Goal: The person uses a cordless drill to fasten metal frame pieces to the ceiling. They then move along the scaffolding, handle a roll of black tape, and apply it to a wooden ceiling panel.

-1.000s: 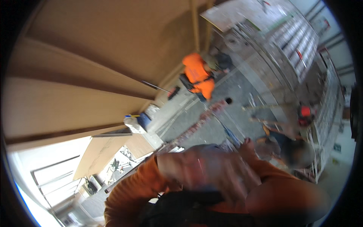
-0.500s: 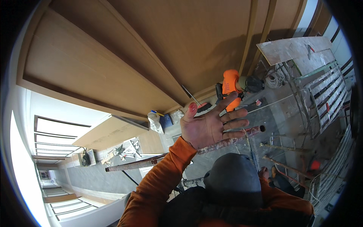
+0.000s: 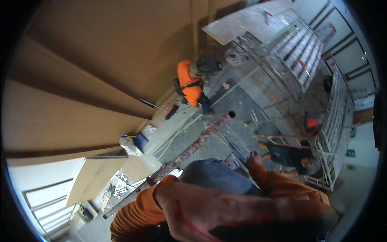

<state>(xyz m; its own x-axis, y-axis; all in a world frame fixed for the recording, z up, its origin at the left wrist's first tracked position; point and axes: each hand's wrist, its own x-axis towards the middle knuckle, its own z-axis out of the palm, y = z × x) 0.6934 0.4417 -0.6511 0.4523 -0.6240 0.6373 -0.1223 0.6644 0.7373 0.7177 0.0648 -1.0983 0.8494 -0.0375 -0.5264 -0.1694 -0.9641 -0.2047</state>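
My left hand (image 3: 229, 207) is large and blurred close to the camera, across the lower middle. A red streak marks it near the wrist, and its fingers are smeared towards the right. Past my knee (image 3: 217, 174), my right hand (image 3: 254, 158) looks small, with its fingers curled in; whatever it may hold is hidden. A rusty, paint-spotted metal pipe (image 3: 197, 143) runs diagonally in front of my knee, its open end pointing away. My left cuff overlaps the pipe in the picture, but contact cannot be made out.
Below, a person in orange (image 3: 189, 82) crouches beside a broom (image 3: 171, 111) at the brown panelled wall (image 3: 92, 76). Another person in dark clothes (image 3: 284, 156) is among the scaffold frames at right. A slatted platform (image 3: 296, 50), boards (image 3: 250, 22) and coiled cable (image 3: 236, 57) stand at upper right.
My left hand, earlier spread open with a red-marked thumb in mid-view, has come down and nearer the camera. My view has turned, so the wall, pipe and crouching person shift left.
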